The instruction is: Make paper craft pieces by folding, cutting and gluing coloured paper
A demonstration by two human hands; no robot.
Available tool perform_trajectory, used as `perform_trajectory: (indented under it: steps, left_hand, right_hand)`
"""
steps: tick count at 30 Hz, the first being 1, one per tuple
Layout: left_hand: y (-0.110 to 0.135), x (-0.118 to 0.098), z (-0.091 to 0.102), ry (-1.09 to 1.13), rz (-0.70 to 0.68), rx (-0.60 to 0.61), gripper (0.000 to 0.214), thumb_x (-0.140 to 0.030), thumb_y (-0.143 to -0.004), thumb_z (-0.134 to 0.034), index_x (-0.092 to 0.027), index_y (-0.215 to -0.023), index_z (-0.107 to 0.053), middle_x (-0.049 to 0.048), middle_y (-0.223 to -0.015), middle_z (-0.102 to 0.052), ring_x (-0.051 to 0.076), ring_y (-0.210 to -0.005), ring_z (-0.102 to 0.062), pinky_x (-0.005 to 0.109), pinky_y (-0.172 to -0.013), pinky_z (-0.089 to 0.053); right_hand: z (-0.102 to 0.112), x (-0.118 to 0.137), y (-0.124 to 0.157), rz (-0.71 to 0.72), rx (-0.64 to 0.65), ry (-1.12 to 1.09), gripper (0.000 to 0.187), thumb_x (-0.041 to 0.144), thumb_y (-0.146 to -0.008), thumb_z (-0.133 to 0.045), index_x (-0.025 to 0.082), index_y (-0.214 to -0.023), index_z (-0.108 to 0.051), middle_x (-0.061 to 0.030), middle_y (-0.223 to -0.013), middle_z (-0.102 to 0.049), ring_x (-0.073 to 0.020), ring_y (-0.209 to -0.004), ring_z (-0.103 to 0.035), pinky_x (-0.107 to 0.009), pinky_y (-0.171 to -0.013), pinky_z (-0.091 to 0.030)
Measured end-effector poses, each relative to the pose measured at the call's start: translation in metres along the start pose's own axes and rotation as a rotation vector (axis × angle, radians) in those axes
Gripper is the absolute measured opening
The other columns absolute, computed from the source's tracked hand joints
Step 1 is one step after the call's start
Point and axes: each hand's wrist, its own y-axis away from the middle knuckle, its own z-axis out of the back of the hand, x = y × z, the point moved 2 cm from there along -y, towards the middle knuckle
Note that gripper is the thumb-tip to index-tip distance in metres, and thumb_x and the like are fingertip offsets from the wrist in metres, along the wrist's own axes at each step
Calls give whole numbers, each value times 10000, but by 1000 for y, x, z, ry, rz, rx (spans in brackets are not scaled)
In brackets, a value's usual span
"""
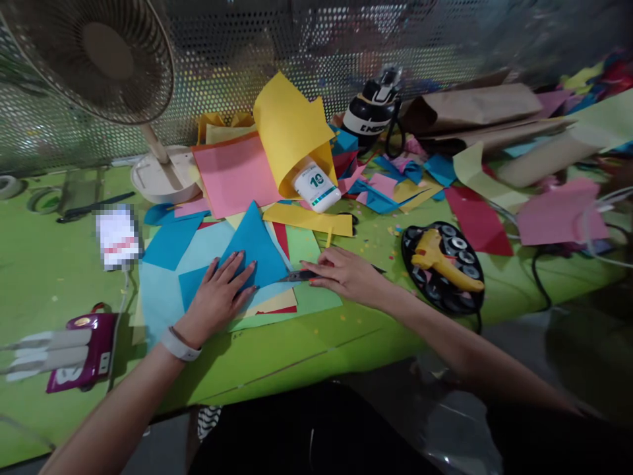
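My left hand (217,293) lies flat with its fingers spread on a folded blue paper triangle (257,251), pressing it onto a stack of coloured sheets (301,300). My right hand (349,274) rests on the table just right of the triangle, its fingers closed on a thin dark blade-like tool (299,276) whose tip points left toward the blue paper's edge. A white band sits on my left wrist.
A desk fan (106,59) stands back left, a white glue bottle (316,187) under a yellow sheet (289,128), a black bottle (370,112), a yellow glue gun (445,260) on a black tray, a purple stapler-like device (82,353) front left, and paper scraps spread right.
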Motion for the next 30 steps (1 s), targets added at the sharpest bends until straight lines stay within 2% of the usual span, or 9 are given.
perform_trajectory:
  steps: [6, 11, 15, 20, 26, 30]
  left_hand:
    - [0, -1, 1, 8, -1, 9, 504, -454, -1004, -359, -225, -1442, -461, 113, -1562, -363, 264, -1450, -317, 526, -1182, -250]
    - [0, -1, 1, 0, -2, 10, 503, -449, -1006, -362, -219, -1443, -458, 116, -1559, -367, 263, -1449, -319, 522, -1182, -254]
    - [0, -2, 2, 11, 0, 13, 508, -450, -1007, -354, -216, -1447, -454, 119, -1562, -359, 264, -1456, -304, 525, -1186, -244]
    - [0, -3, 2, 9, 15, 34, 505, -450, -1008, -350, -231, -1453, -449, 112, -1569, -343, 257, -1460, -294, 520, -1188, -241]
    - [1, -4, 3, 18, 30, 42, 505, -446, -1004, -374, -223, -1448, -460, 116, -1571, -338, 274, -1458, -296, 532, -1189, -236]
    - [1, -4, 2, 18, 32, 46, 507, -445, -1007, -366, -223, -1454, -450, 119, -1574, -329, 272, -1461, -289, 536, -1187, -236]
  right_hand:
    - [0, 11, -8, -3, -9, -5, 333, 397, -952, -550, 237, -1210, -687, -93, -948, -633, -225, -882, -595, -360, -785, -505]
    - [0, 10, 0, 6, -39, -21, 364, 426, -961, -521, 224, -1216, -686, -97, -948, -634, -226, -875, -599, -369, -770, -510]
    - [-2, 16, -6, -5, -37, 12, 361, 433, -964, -511, 236, -1209, -688, -96, -937, -634, -225, -875, -594, -366, -773, -512]
    - [-1, 23, -11, 40, -28, 24, 369, 419, -963, -519, 200, -1205, -691, -102, -921, -640, -219, -853, -589, -352, -754, -510]
    - [-4, 26, -10, 53, -86, 64, 379, 430, -970, -502, 184, -1180, -701, -99, -905, -642, -201, -816, -578, -327, -707, -500]
    - [-5, 30, -13, 77, -80, 81, 384, 440, -978, -487, 187, -1175, -699, -97, -911, -643, -195, -821, -573, -324, -714, -497]
